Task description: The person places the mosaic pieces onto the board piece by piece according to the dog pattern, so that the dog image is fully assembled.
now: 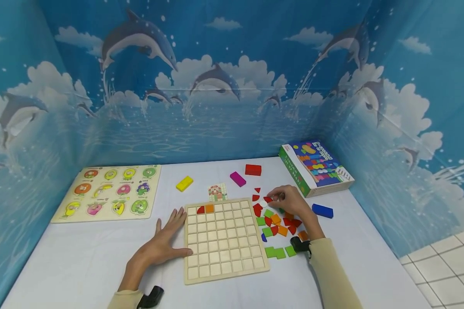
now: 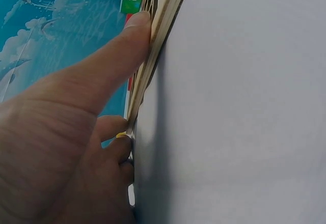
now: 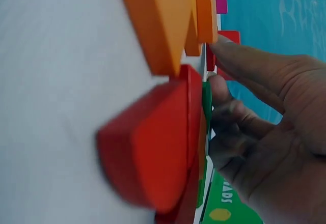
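A wooden grid board (image 1: 226,277) lies in front of me, with a red quarter-circle piece (image 1: 200,210) and an orange square (image 1: 209,208) in its top row. My left hand (image 1: 160,246) rests along the board's left edge, fingers spread; in the left wrist view its thumb (image 2: 125,43) touches the board's side. Right of the board, my right hand (image 1: 291,201) pinches a red piece (image 1: 268,199) between thumb and fingers, over a loose pile. In the right wrist view that red piece (image 3: 210,58) shows only in part. Green squares (image 1: 280,253), orange squares (image 1: 282,231) and red pieces lie around.
A small pattern card (image 1: 217,192) lies behind the board. Yellow (image 1: 184,183), magenta (image 1: 238,179), red (image 1: 253,170) and blue (image 1: 322,210) blocks are spread about. A fruit puzzle board (image 1: 112,193) lies at left, a game box (image 1: 317,167) at back right. A dolphin-print curtain (image 1: 216,128) borders the table.
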The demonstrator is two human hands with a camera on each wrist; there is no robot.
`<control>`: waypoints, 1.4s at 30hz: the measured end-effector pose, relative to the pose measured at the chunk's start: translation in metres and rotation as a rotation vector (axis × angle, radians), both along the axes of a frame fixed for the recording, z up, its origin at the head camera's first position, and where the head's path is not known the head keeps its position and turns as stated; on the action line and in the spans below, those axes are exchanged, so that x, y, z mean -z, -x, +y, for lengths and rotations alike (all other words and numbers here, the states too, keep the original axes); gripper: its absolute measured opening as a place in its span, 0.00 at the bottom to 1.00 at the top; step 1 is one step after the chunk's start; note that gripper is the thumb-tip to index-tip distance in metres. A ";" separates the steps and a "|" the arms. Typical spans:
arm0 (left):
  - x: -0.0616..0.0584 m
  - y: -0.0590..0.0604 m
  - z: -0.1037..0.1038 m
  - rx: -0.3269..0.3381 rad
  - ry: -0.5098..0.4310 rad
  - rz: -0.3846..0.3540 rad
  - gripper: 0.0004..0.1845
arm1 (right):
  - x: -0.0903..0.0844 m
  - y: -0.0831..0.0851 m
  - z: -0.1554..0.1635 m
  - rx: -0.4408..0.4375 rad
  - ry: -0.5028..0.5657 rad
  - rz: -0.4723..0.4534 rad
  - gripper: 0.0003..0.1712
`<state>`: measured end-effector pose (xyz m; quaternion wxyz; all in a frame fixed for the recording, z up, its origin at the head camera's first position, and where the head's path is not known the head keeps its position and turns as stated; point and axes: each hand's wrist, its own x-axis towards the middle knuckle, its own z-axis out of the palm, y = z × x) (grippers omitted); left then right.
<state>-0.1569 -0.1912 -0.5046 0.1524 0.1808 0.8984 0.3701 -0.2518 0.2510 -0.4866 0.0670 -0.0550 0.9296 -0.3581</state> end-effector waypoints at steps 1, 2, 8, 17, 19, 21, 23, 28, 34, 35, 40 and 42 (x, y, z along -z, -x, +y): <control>0.000 0.000 0.000 0.000 -0.003 0.001 0.66 | 0.000 0.001 -0.002 0.014 -0.004 -0.005 0.13; 0.000 -0.001 0.000 0.000 -0.006 0.003 0.66 | 0.000 0.001 -0.003 0.026 -0.007 -0.009 0.12; 0.002 -0.002 -0.001 0.004 -0.056 0.022 0.66 | 0.002 0.002 -0.006 0.057 -0.022 -0.013 0.08; 0.001 0.000 0.000 0.003 -0.018 0.021 0.66 | -0.001 0.002 -0.006 0.083 -0.016 -0.051 0.08; -0.001 0.000 0.000 0.002 -0.008 0.011 0.66 | -0.002 0.002 -0.005 0.080 -0.018 -0.054 0.07; -0.002 0.000 0.001 0.001 -0.004 0.002 0.66 | -0.001 0.002 -0.005 0.082 -0.018 -0.054 0.06; -0.002 0.000 0.001 -0.004 0.000 -0.002 0.66 | -0.001 0.002 -0.004 0.077 -0.012 -0.053 0.06; -0.001 0.000 0.001 -0.012 -0.001 -0.006 0.66 | -0.002 0.000 -0.003 0.070 0.025 -0.053 0.05; 0.000 -0.002 0.001 0.000 -0.039 0.020 0.66 | -0.003 0.000 0.001 0.033 0.065 -0.024 0.05; 0.000 -0.002 0.000 -0.001 -0.044 0.024 0.66 | -0.002 0.000 0.001 0.018 0.067 -0.013 0.06; -0.001 -0.002 0.000 0.000 -0.048 0.020 0.66 | -0.005 -0.001 0.002 -0.085 0.097 0.039 0.12; -0.001 -0.001 0.000 -0.003 -0.028 0.004 0.66 | -0.007 -0.001 -0.001 -0.133 0.126 0.060 0.12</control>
